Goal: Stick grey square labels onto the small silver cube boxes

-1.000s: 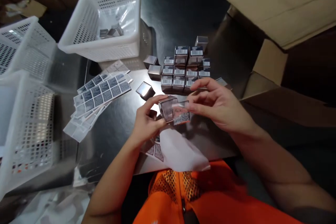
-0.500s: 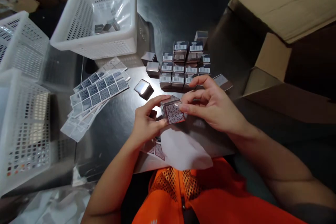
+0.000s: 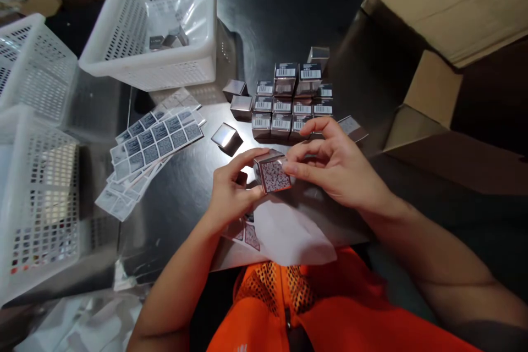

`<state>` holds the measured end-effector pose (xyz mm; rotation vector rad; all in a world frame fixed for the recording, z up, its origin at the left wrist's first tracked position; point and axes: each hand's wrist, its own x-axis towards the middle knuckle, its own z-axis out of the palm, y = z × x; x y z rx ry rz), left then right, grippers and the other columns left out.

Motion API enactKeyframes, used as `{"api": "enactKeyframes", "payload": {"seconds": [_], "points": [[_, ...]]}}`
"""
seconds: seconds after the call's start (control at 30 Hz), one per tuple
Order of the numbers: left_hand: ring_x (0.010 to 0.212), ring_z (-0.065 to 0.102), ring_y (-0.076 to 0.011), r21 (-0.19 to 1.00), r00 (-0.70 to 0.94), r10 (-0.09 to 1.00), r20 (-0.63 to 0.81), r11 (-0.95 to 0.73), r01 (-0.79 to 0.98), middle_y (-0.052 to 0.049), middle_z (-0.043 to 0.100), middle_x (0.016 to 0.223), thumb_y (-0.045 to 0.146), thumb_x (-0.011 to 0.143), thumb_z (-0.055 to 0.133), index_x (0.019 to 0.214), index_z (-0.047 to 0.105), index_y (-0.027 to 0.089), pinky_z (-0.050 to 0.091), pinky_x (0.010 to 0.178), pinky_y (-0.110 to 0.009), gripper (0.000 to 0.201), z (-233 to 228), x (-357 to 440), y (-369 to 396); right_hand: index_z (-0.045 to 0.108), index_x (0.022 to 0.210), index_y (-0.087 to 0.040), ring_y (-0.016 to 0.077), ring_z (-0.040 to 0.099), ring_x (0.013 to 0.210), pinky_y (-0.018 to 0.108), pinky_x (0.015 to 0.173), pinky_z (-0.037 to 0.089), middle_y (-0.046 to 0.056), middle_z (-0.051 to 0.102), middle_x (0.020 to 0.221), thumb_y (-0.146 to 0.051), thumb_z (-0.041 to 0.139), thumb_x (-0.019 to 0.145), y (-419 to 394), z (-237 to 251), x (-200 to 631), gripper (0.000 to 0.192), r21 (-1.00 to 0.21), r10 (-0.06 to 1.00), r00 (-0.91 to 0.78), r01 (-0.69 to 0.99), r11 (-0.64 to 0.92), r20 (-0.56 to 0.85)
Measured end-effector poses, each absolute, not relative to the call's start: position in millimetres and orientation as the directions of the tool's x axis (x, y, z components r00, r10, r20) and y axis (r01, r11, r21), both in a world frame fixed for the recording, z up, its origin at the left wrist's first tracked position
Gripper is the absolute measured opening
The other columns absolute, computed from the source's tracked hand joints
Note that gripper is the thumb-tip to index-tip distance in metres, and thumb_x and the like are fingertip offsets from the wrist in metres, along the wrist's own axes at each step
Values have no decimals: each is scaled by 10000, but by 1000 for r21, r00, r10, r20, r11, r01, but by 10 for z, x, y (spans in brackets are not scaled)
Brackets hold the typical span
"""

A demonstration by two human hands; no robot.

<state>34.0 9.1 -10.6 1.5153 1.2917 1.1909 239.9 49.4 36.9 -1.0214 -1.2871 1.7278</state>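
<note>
My left hand (image 3: 235,184) grips a small shiny box (image 3: 268,156) by its sides, thumb below and fingers on top. A square speckled sticker (image 3: 275,177) covers the box face turned towards me. At that sticker's right edge, the thumb and forefinger of my right hand (image 3: 325,168) are pinched together, the other fingers curled. Under the box lie a white backing sheet (image 3: 292,234) and part of a sticker sheet (image 3: 251,236). Just beyond my hands, several boxes with barcode labels (image 3: 281,121) stand in rows, some stacked higher.
Three loose silver boxes, one nearest me (image 3: 226,138), lie left of the rows. Fanned sticker sheets (image 3: 154,146) rest further left. White perforated baskets (image 3: 154,74) line the left side; one holds boxes and clear plastic. An open cardboard box (image 3: 433,88) is at right.
Both hands hold nearly the same pose on the box and sticker. The whole view has shifted very slightly; nothing has been let go or newly picked up.
</note>
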Motion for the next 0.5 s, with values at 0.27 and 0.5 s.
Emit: {"api": "enactKeyframes", "payload": {"seconds": [0.27, 0.5], "points": [[451, 332, 2, 958, 20, 990, 137, -137, 250, -17, 754, 1042, 215, 651, 874, 1168, 736, 259, 240, 371, -147, 537, -80, 356, 86, 418, 1039, -266, 153, 695, 706, 269, 643, 560, -51, 680, 783, -351, 898, 700, 488, 381, 2396, 594, -973, 904, -397, -93, -211, -158], [406, 306, 12, 956, 10, 993, 115, -114, 271, -9, 750, 982, 232, 655, 862, 1171, 731, 257, 207, 348, -151, 534, -59, 364, 72, 421, 1052, -275, 179, 716, 750, 305, 669, 578, -50, 680, 770, -363, 869, 737, 445, 363, 2355, 554, -994, 944, -321, -41, -101, -83]]}}
